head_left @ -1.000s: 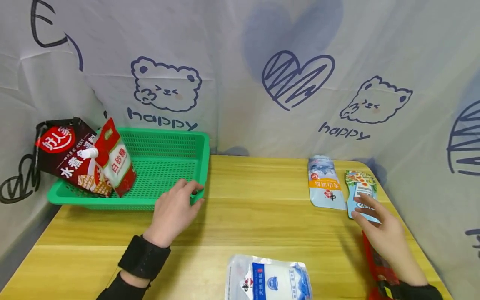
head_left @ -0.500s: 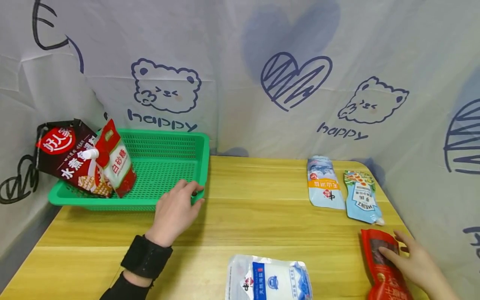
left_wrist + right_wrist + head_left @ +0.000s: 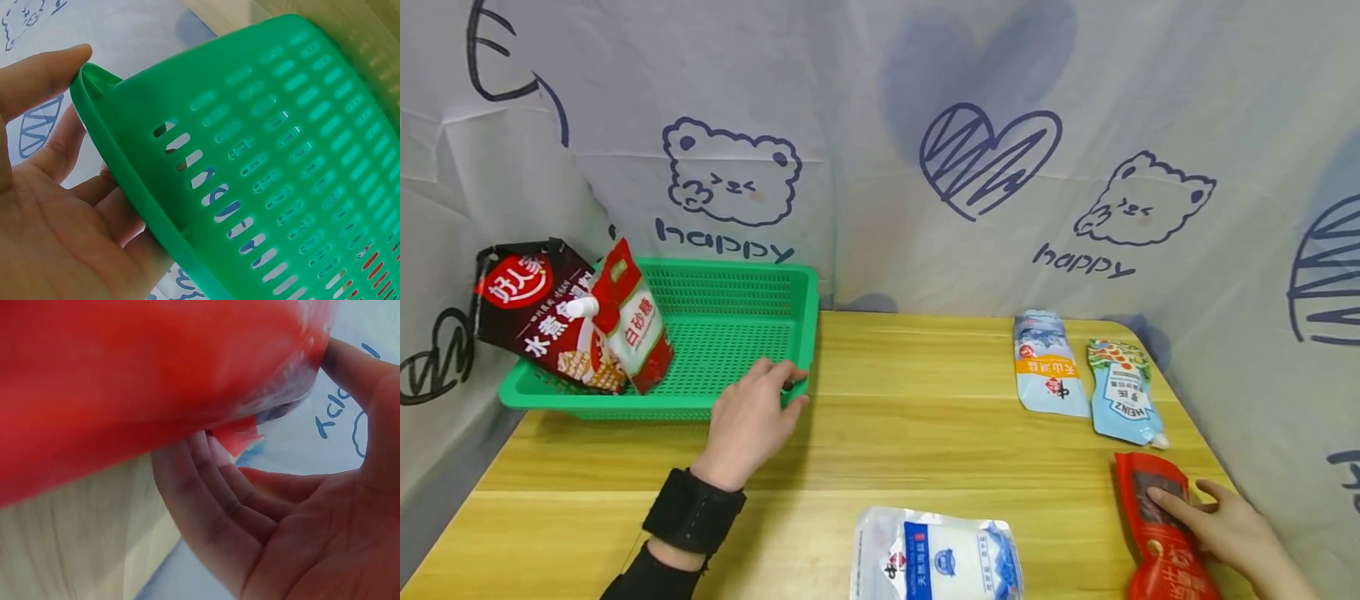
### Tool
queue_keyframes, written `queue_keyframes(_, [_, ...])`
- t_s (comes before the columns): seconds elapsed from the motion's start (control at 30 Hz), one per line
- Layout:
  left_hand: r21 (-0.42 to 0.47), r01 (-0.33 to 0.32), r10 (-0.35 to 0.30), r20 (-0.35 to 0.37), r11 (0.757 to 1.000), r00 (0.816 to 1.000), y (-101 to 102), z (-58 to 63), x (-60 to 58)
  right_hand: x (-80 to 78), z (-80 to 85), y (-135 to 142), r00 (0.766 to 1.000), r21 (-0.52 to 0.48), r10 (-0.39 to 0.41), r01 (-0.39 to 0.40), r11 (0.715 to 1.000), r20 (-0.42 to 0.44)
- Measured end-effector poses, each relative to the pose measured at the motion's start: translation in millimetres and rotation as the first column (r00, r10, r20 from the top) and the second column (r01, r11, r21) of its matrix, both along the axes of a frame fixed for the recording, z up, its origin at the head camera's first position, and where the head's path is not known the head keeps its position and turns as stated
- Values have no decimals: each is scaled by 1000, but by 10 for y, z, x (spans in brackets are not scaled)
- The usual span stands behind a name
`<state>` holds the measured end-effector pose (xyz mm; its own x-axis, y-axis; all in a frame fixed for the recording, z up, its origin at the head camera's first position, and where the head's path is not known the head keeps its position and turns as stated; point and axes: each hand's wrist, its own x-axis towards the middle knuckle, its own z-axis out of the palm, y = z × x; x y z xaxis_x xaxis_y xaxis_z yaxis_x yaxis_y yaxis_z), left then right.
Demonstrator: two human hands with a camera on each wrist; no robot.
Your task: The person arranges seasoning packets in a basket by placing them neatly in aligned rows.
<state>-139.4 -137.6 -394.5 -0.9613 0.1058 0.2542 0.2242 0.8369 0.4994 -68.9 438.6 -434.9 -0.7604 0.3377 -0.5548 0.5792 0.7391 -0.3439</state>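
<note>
My left hand [image 3: 752, 425] holds the near right corner of a green plastic basket [image 3: 811, 325]. In the left wrist view, the thumb [image 3: 47, 78] meets the rim's corner and the other fingers curl along its outer side. At the right edge of the table, my right hand [image 3: 1236, 529] grips a red pouch [image 3: 1165, 542] with a dark window. The right wrist view shows its thumb [image 3: 356, 372] on one side of the pouch and the fingers tucked beneath. Inside the basket, a dark red seasoning bag [image 3: 542, 317] and a red and white sugar pouch [image 3: 636, 325] lean at the left.
A white and blue salt bag [image 3: 940, 554] lies at the front of the wooden table [image 3: 925, 417]. Toward the back right lie a blue and orange salt pouch [image 3: 1051, 367] and a light blue Heinz spouted pouch [image 3: 1123, 396]. A printed cloth [image 3: 872, 167] hangs behind.
My right hand has moved from above the Heinz pouch down to the red pouch and taken hold of it. The red pouch has shifted slightly leftward. My left hand stays at the basket corner.
</note>
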Motion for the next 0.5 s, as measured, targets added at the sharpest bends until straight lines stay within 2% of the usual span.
queue_keyframes(0.2, [2, 3, -3, 18, 1000, 1000, -7, -3, 1, -19, 0, -76, 991, -126, -123, 115, 985, -53])
queue_keyframes(0.33, [5, -3, 3, 26, 1000, 1000, -9, 0, 1, -48, 35, -146, 985, -127, -136, 122, 984, -104])
queue_keyframes(0.5, [9, -12, 11, 29, 1000, 1000, 1, 12, -1, -110, 114, -212, 982, -144, -104, 81, 986, -156])
